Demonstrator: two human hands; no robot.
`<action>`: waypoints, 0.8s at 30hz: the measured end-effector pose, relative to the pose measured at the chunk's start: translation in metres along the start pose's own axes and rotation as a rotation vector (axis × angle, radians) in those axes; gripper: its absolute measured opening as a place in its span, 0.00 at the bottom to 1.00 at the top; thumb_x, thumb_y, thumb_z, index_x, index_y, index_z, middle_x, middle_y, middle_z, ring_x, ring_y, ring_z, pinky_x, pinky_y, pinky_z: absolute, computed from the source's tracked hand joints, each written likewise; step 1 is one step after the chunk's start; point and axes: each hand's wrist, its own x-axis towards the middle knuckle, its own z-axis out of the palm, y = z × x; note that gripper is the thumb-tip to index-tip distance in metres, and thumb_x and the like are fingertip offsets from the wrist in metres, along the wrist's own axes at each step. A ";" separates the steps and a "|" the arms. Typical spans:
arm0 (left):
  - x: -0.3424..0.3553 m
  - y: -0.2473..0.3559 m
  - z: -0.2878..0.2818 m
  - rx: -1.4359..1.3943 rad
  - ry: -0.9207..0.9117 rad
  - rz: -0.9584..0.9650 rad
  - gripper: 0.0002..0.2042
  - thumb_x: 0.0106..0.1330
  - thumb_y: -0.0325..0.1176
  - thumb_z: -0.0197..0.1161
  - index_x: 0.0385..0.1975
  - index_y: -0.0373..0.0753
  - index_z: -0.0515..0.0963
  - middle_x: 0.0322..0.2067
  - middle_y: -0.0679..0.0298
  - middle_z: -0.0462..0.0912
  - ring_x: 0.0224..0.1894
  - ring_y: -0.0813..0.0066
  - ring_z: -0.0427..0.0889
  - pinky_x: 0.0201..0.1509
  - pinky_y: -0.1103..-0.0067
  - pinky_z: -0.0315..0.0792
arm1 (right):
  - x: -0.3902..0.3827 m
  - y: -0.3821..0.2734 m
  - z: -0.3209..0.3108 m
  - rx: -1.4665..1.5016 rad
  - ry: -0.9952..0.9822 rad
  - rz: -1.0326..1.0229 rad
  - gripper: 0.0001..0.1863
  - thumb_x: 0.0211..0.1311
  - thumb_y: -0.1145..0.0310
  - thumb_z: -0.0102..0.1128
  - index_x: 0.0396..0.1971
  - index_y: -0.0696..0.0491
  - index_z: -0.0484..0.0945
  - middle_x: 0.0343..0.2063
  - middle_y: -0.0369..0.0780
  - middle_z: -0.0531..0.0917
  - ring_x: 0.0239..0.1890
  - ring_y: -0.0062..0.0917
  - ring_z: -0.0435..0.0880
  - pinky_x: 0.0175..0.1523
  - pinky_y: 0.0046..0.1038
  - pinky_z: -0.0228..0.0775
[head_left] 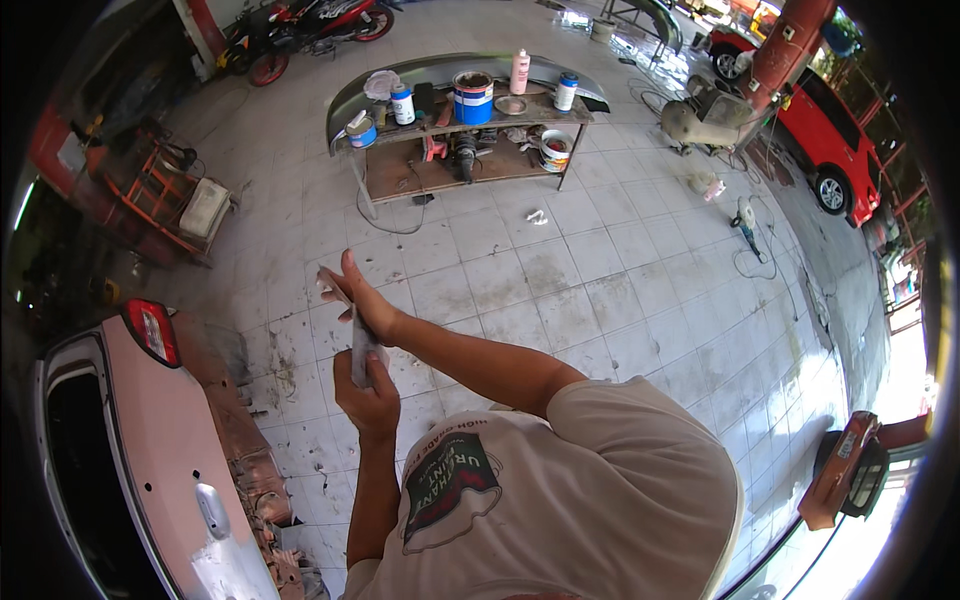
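My left hand (368, 400) is closed round the lower end of a flat, greyish-white piece (364, 345), its thumb lying on the face. Just above it, my right hand (368, 303) reaches across from the right, thumb pointing up. A thin pale piece (325, 281) shows at the right fingers; whether it is separate from the flat piece I cannot tell. The right palm's edge is close to or touching the flat piece. To the left stands a car body part with pinkish panel (160, 430), a red tail light (152, 332) and a whitish patch near the handle.
Ahead stands a low bench (470, 180) bearing a blue can (473, 103), bottles and a bumper (350, 105). A corded power tool (745, 222) and an air compressor (700, 120) are on the tiled floor to the right. A red car (825, 140) and motorcycle (310, 25) stand farther off.
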 end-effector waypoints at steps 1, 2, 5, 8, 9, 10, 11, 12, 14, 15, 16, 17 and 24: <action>0.007 -0.005 0.003 0.004 0.044 0.006 0.13 0.72 0.30 0.65 0.50 0.27 0.80 0.40 0.43 0.87 0.41 0.52 0.89 0.48 0.62 0.80 | 0.001 0.014 0.000 -0.024 -0.059 0.009 0.59 0.76 0.21 0.41 0.86 0.58 0.47 0.85 0.47 0.56 0.81 0.36 0.63 0.85 0.40 0.48; 0.020 -0.011 0.001 0.071 0.089 0.051 0.13 0.74 0.31 0.66 0.49 0.26 0.80 0.40 0.45 0.88 0.41 0.55 0.89 0.46 0.64 0.81 | 0.000 0.029 -0.001 -0.049 -0.118 0.019 0.59 0.76 0.23 0.45 0.86 0.58 0.47 0.84 0.48 0.56 0.80 0.36 0.63 0.84 0.39 0.49; 0.072 -0.054 -0.018 0.067 0.262 -0.140 0.17 0.76 0.38 0.70 0.44 0.25 0.82 0.37 0.50 0.91 0.37 0.62 0.91 0.39 0.67 0.83 | -0.039 0.026 0.033 -0.496 -0.107 -0.148 0.47 0.78 0.41 0.62 0.79 0.62 0.57 0.74 0.49 0.67 0.73 0.32 0.70 0.77 0.31 0.58; 0.098 -0.047 -0.047 -0.101 0.292 -0.306 0.24 0.78 0.43 0.69 0.54 0.21 0.82 0.44 0.49 0.91 0.42 0.62 0.89 0.50 0.66 0.83 | -0.058 -0.007 0.028 -0.504 -0.277 0.114 0.30 0.78 0.50 0.68 0.60 0.64 0.82 0.47 0.43 0.89 0.49 0.24 0.86 0.57 0.28 0.77; 0.098 -0.047 -0.049 -0.160 0.279 -0.280 0.25 0.78 0.44 0.69 0.55 0.21 0.82 0.46 0.49 0.90 0.45 0.62 0.88 0.52 0.66 0.82 | -0.054 0.003 0.020 -0.279 -0.173 -0.089 0.20 0.75 0.57 0.71 0.44 0.63 0.88 0.29 0.38 0.88 0.35 0.22 0.85 0.41 0.31 0.76; 0.099 -0.052 -0.054 -0.214 0.276 -0.257 0.26 0.78 0.45 0.69 0.57 0.21 0.82 0.48 0.49 0.90 0.48 0.63 0.88 0.55 0.66 0.81 | -0.050 -0.004 0.008 -0.145 -0.122 -0.061 0.17 0.75 0.61 0.71 0.48 0.62 0.87 0.35 0.40 0.89 0.37 0.22 0.85 0.44 0.29 0.79; 0.098 -0.056 -0.059 -0.268 0.274 -0.234 0.27 0.78 0.46 0.69 0.58 0.21 0.81 0.51 0.49 0.89 0.51 0.63 0.87 0.58 0.66 0.80 | -0.042 -0.009 0.003 0.083 -0.036 -0.004 0.20 0.74 0.64 0.72 0.57 0.61 0.84 0.42 0.41 0.89 0.40 0.24 0.87 0.48 0.29 0.80; 0.094 -0.056 -0.059 -0.291 0.233 -0.285 0.27 0.78 0.45 0.69 0.58 0.22 0.82 0.52 0.49 0.89 0.52 0.63 0.87 0.59 0.66 0.79 | -0.037 -0.013 0.001 0.306 0.051 0.050 0.26 0.73 0.66 0.73 0.65 0.60 0.80 0.48 0.43 0.89 0.44 0.25 0.88 0.53 0.28 0.82; 0.078 -0.049 -0.049 -0.338 0.137 -0.389 0.26 0.79 0.45 0.69 0.57 0.22 0.82 0.56 0.49 0.88 0.55 0.63 0.85 0.61 0.67 0.78 | -0.020 0.010 -0.003 -0.129 0.249 -0.141 0.34 0.77 0.58 0.67 0.76 0.56 0.69 0.60 0.43 0.83 0.57 0.28 0.84 0.66 0.33 0.77; 0.069 -0.058 -0.040 -0.287 0.112 -0.294 0.25 0.79 0.44 0.68 0.57 0.22 0.82 0.54 0.49 0.88 0.53 0.63 0.86 0.60 0.67 0.79 | -0.011 0.021 -0.002 -0.191 0.253 -0.162 0.37 0.79 0.53 0.63 0.80 0.54 0.64 0.65 0.44 0.79 0.63 0.30 0.81 0.69 0.35 0.74; 0.063 -0.061 -0.033 -0.215 0.056 -0.225 0.24 0.80 0.44 0.68 0.58 0.23 0.81 0.51 0.49 0.89 0.49 0.61 0.87 0.57 0.67 0.80 | -0.001 0.032 -0.001 -0.257 0.259 -0.184 0.41 0.81 0.48 0.59 0.83 0.52 0.59 0.70 0.45 0.75 0.68 0.31 0.78 0.73 0.37 0.71; 0.056 -0.064 -0.026 -0.269 -0.017 -0.194 0.23 0.80 0.44 0.67 0.56 0.25 0.82 0.46 0.48 0.90 0.45 0.60 0.88 0.52 0.67 0.80 | 0.008 0.041 -0.002 -0.171 0.178 -0.135 0.43 0.82 0.42 0.54 0.85 0.50 0.56 0.74 0.47 0.71 0.72 0.32 0.74 0.75 0.37 0.69; 0.018 -0.054 -0.030 0.092 0.001 0.167 0.05 0.72 0.28 0.65 0.38 0.33 0.80 0.31 0.49 0.82 0.31 0.45 0.82 0.38 0.61 0.77 | -0.003 0.032 0.040 0.023 0.181 0.028 0.54 0.78 0.27 0.47 0.86 0.55 0.52 0.79 0.49 0.66 0.79 0.36 0.62 0.79 0.34 0.57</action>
